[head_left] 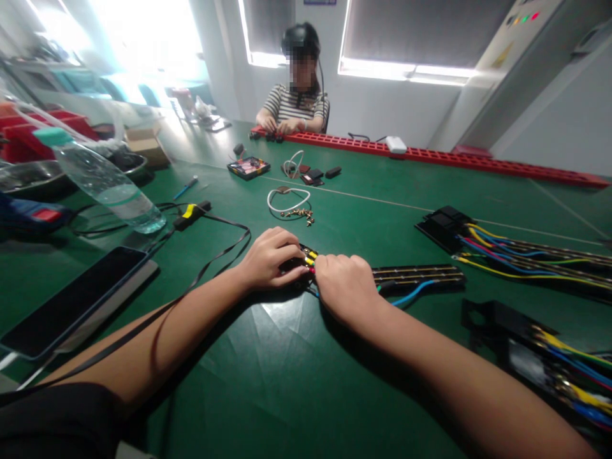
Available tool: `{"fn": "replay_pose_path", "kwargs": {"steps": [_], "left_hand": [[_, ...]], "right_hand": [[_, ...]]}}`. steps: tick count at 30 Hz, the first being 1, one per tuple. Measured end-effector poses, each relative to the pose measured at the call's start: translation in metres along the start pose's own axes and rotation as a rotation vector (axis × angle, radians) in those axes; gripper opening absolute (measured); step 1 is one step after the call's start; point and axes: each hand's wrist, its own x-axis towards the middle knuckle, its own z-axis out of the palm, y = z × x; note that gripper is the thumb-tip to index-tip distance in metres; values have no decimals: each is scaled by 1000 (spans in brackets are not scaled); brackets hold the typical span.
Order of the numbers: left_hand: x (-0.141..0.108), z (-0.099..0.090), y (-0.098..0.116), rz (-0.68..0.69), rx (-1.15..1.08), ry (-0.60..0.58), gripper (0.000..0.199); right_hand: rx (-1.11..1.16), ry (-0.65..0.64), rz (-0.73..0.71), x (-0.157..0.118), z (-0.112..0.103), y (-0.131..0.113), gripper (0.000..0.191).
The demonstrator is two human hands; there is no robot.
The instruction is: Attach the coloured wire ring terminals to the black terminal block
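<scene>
A long black strip with brass-coloured rails (415, 276) lies across the green table in front of me, a blue wire (414, 293) running along its near side. My left hand (272, 258) is wrapped around the strip's left end, thumb and fingers on either side. Yellow pieces (310, 256) and a small red spot show between my hands. Closed in a fist, my right hand (345, 280) presses against the strip just right of the yellow pieces. Its fingertips face away from view, so what they pinch is hidden. Small brass screws (306, 215) lie beyond my hands beside a white cable loop (288, 199).
Wired black units (444, 226) lie at the right, others nearer (521, 344). On the left are a phone (76, 296), a tilted water bottle (105, 185) and a black cable crossing my left forearm. A co-worker (299, 102) sits opposite, behind a long red rail (430, 156).
</scene>
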Motion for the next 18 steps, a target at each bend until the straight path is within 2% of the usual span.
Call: {"fn": "replay_pose_path", "kwargs": {"steps": [18], "left_hand": [[0, 0, 0, 3, -1, -17, 24]], "right_hand": [[-3, 3, 4, 0, 3, 0, 27]]}}
